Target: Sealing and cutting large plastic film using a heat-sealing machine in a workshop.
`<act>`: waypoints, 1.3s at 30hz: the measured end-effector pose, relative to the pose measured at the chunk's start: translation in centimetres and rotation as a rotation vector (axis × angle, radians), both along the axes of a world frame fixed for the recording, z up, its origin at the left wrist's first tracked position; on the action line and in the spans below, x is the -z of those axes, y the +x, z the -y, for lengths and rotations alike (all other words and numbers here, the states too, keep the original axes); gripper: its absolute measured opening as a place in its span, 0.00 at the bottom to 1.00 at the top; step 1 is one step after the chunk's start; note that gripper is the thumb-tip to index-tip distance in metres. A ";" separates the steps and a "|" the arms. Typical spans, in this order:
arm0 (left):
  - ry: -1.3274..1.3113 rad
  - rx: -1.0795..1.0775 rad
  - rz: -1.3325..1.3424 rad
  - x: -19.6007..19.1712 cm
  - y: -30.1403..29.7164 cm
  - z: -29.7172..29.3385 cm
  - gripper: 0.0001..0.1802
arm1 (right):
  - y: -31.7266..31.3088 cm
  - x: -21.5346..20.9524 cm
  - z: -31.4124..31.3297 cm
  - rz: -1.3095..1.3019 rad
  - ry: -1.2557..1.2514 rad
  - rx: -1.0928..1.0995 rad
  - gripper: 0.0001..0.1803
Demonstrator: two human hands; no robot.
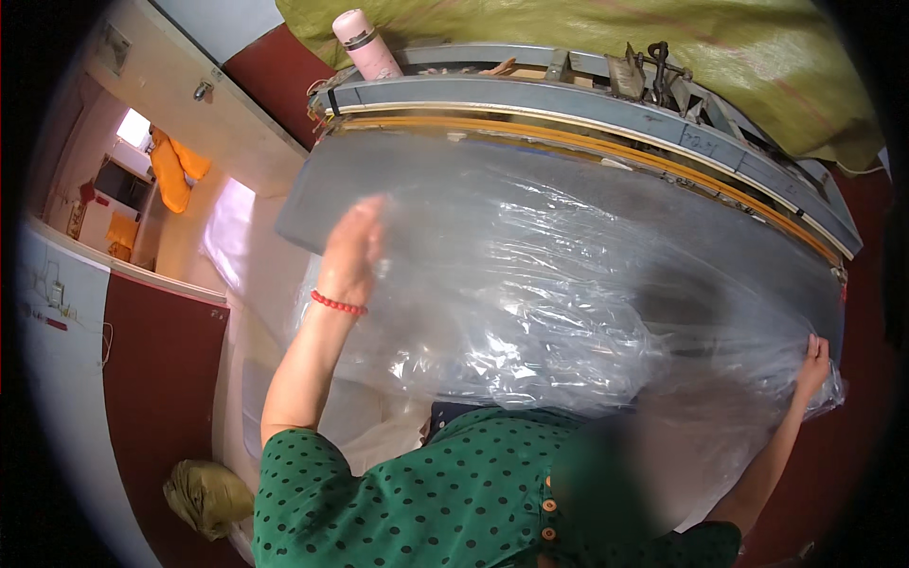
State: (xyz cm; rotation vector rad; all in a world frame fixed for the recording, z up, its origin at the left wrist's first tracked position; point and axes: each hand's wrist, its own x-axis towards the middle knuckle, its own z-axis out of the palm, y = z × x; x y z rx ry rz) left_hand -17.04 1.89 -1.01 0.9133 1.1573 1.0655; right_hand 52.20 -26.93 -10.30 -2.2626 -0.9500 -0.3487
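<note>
Clear sheet pinched at the tabletop's right end

I have the clear plastic sheet (540,303) spread, wrinkled and shiny, over the grey tabletop (369,156). At the tabletop's right end, my right hand (810,367) pinches the sheet's edge, fingers narrow. My left hand (354,246) is over the tabletop's left part, but it is blurred: I cannot tell how wide its fingers stand or whether it touches the sheet. A red bead bracelet (338,303) circles that wrist. Along the tabletop's far side runs a metal frame (568,102); a pink bottle (377,59) stands by the tabletop's far left corner. Beyond the tabletop I see a yellow-green cover (644,33).
</note>
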 end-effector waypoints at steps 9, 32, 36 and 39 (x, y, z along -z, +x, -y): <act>0.213 -0.043 -0.661 5.9 -3.7 -8.9 0.19 | 0.1 0.3 0.1 -0.008 -0.002 0.011 0.13; 0.897 0.273 -1.315 5.9 2.8 -14.9 0.13 | 5.0 2.0 2.9 -0.195 0.254 -0.078 0.12; 0.740 -0.034 -1.309 6.7 4.1 -16.8 0.13 | 5.8 1.9 3.7 -0.307 0.361 -0.088 0.12; 0.650 -0.033 -1.300 6.7 4.0 -16.8 0.13 | 5.5 1.2 3.7 -0.426 0.317 0.039 0.13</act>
